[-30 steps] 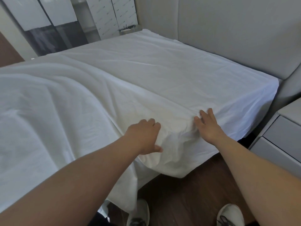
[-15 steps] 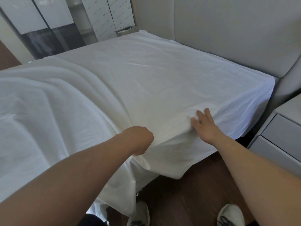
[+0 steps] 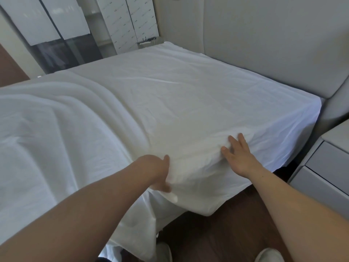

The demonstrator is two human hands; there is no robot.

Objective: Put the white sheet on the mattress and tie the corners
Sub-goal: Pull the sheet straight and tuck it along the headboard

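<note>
Since the frame a second back, the left hand (image 3: 157,172) has slid lower along the bed's near edge, from resting on top of the sheet (image 3: 170,103) to working at the fold where the cloth drops over the side; the right hand (image 3: 238,155) has hardly shifted. At present the left hand has its thumb on top and its fingers tucked under a bunch of fabric at the edge, so it seems to be gripping the sheet, though the fingers are mostly hidden. The right hand lies flat with fingers straight and spread, pressing the sheet down on the mattress edge just right of the left. As for progress, the sheet already covers the mattress: the half toward the headboard (image 3: 264,44) lies fairly smooth and reaches the far corner, while the part on the left is loose and rumpled in big folds. Along the near side the cloth hangs free toward the wood floor (image 3: 226,233), with a slack flap below the hands. No knotted or tucked corner can be seen, so I judge spreading largely done, and smoothing the left part and tying the corners to be what remains. A nightstand (image 3: 324,167) stands at the right, near the bed's corner, and white shoes (image 3: 268,256) show below.
</note>
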